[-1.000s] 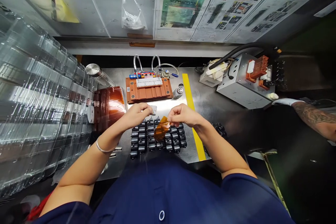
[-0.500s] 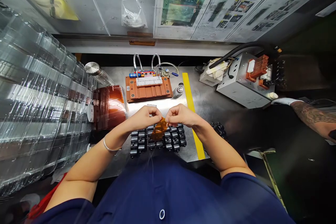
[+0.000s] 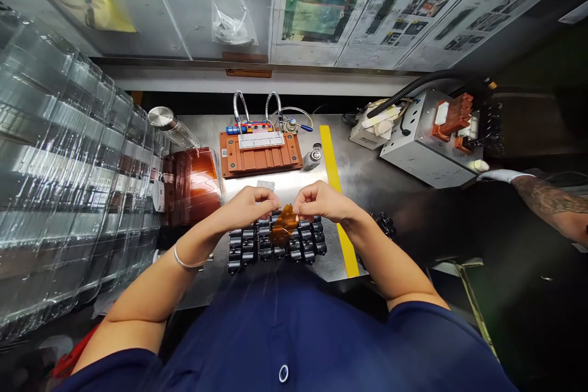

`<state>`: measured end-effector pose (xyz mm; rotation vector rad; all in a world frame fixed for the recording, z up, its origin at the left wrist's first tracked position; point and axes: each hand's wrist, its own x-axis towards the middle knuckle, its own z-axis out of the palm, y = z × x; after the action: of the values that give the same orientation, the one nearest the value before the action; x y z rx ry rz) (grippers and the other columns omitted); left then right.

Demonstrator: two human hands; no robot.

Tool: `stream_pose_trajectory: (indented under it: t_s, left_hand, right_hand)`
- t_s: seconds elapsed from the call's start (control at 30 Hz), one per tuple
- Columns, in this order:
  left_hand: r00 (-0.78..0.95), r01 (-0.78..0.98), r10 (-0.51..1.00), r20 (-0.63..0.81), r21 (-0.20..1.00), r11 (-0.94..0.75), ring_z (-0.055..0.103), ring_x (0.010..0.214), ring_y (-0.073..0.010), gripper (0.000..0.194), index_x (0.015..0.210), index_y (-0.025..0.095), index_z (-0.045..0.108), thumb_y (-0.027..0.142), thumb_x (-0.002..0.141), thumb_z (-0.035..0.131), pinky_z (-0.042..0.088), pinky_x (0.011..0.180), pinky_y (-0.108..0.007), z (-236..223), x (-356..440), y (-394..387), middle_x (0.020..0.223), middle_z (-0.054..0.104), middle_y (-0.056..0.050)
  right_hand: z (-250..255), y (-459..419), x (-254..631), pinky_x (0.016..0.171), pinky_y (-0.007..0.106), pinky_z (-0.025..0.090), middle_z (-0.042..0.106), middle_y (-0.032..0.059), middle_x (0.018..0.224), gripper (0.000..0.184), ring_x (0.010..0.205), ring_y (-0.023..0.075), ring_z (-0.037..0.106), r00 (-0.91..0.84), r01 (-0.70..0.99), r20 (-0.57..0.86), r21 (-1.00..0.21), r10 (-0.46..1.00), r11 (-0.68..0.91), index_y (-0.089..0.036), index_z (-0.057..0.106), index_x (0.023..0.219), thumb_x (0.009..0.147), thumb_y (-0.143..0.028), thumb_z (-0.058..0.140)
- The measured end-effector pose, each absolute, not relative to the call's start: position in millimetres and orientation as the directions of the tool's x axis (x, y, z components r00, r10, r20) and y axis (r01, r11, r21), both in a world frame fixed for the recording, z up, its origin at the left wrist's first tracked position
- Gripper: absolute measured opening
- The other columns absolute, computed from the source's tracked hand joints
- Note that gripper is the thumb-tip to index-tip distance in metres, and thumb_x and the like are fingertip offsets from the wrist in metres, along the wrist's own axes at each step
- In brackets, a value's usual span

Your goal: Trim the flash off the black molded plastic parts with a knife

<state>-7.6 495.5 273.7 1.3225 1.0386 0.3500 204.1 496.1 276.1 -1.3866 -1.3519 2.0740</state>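
Observation:
My left hand (image 3: 250,208) and my right hand (image 3: 320,202) meet above the bench, their fingertips pinched at the top of a small piece of amber polyimide film (image 3: 283,225). The film hangs down, translucent, over rows of black cylindrical parts (image 3: 275,245) that lie close together on the steel bench top (image 3: 294,177). Those parts sit directly below my hands and are partly hidden by the film and my wrists. A small pale scrap (image 3: 265,184) lies just beyond my left fingers.
An orange fixture plate (image 3: 260,159) with metal hoses stands beyond my hands. Left of it are an amber film stack (image 3: 190,187) and clear stacked trays (image 3: 68,153). A yellow floor-style tape line (image 3: 337,196) crosses the bench. A co-worker's forearm (image 3: 551,208) reaches in at the right.
My hands have drawn closer together, and my left fingers now meet the film's top edge. The film hangs between both hands, and the view has shifted slightly.

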Motion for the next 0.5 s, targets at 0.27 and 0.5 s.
stream_pose_trajectory:
  t_s: [0.27,0.5]
  left_hand:
    - [0.565,0.305,0.732,-0.381,0.921,0.244,0.051,0.059,-0.0114,0.015,0.066,0.016,0.059,0.03,0.07,0.057,0.044,0.058,-0.024,278.1,-0.1,493.6,0.061,0.057,0.001]
    - [0.543,0.295,0.747,-0.384,0.92,0.259,0.05,0.06,-0.0111,0.011,0.065,0.016,0.058,0.026,0.067,0.056,0.042,0.058,-0.024,275.0,0.7,491.0,0.063,0.057,0.001]
  right_hand:
    - [274.7,495.4,200.4,0.045,0.019,0.043,0.062,-0.0024,0.052,0.008,0.047,0.0085,0.055,-0.498,0.237,-0.551,-0.829,0.67,-0.506,-0.014,0.066,0.063,0.058,-0.02,0.065]
    - [274.8,493.2,198.5,0.044,0.019,0.04,0.057,-0.0037,0.047,0.007,0.045,0.0076,0.051,-0.534,0.223,-0.519,-0.848,0.667,-0.482,-0.013,0.064,0.06,0.059,-0.02,0.065]
